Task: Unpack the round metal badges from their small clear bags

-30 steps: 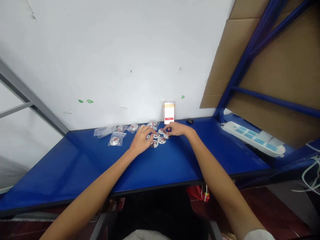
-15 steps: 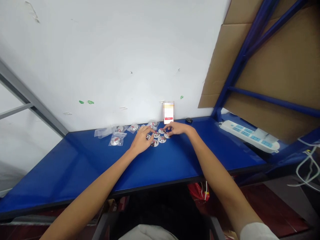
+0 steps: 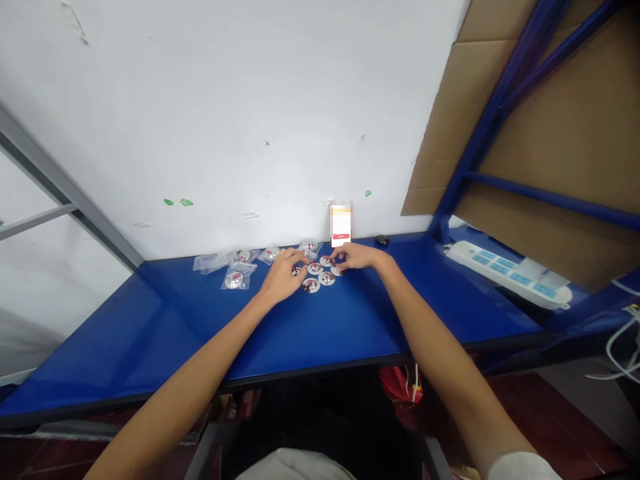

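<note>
Several round, shiny silver discs with red marks, one a disc (image 3: 311,285) at the front, lie in a tight cluster on the blue table (image 3: 320,333). At the cluster's left side is my left hand (image 3: 285,275), its thumb and index finger curved and apart around a partly covered disc (image 3: 296,271) that lies flat. On the other side, my right hand (image 3: 356,256) has thumb and index finger at the edges of a disc (image 3: 337,271) lying on the table. The middle disc (image 3: 315,268) sits between both hands.
More discs in clear plastic bags (image 3: 239,275) lie to the left, beside flattened bags (image 3: 213,262). A lit phone (image 3: 341,225) leans on the white wall. A small black object (image 3: 383,240) and a white power strip (image 3: 507,273) are at the right.
My left index finger has drawn back a little from the middle disc. My right hand stays in nearly the same place. The view has shifted slightly.
</note>
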Available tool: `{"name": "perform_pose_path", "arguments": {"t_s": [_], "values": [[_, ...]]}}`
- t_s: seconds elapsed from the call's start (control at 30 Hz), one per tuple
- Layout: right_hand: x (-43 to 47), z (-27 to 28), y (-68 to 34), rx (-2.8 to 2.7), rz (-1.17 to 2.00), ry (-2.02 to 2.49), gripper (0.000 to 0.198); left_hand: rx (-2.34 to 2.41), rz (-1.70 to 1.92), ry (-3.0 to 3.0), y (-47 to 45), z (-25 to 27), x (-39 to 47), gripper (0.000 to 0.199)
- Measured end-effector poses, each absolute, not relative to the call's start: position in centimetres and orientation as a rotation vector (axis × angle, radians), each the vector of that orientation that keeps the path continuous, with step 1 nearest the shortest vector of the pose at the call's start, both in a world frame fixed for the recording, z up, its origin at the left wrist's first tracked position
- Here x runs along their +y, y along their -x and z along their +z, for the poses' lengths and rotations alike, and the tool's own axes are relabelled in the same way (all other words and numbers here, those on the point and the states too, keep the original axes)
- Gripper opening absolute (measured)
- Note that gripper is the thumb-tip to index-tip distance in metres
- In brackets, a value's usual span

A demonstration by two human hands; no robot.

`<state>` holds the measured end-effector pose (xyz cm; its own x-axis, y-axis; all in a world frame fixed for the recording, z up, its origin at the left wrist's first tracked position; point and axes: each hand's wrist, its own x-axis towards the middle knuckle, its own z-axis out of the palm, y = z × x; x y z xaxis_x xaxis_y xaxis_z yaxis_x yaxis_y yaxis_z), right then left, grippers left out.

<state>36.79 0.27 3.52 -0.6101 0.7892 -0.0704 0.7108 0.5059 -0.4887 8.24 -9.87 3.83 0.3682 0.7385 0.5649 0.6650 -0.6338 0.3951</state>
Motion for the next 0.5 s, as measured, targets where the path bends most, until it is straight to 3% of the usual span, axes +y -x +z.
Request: {"name": "perform_pose_path", "arguments": {"t_s": [0.23,0.5], "values": [[-0.2,4.1,-36.8,-2.583,0.731,1.292,0.054,1.448,1.135,-2.531,-6.0,5.0,-8.9,0.017],[-0.9,5.3,-37.7,-2.574,0.817,1.367,0.055,1.384,0.652,-2.585,-3.9,4.4,-7.7,0.025]]}}
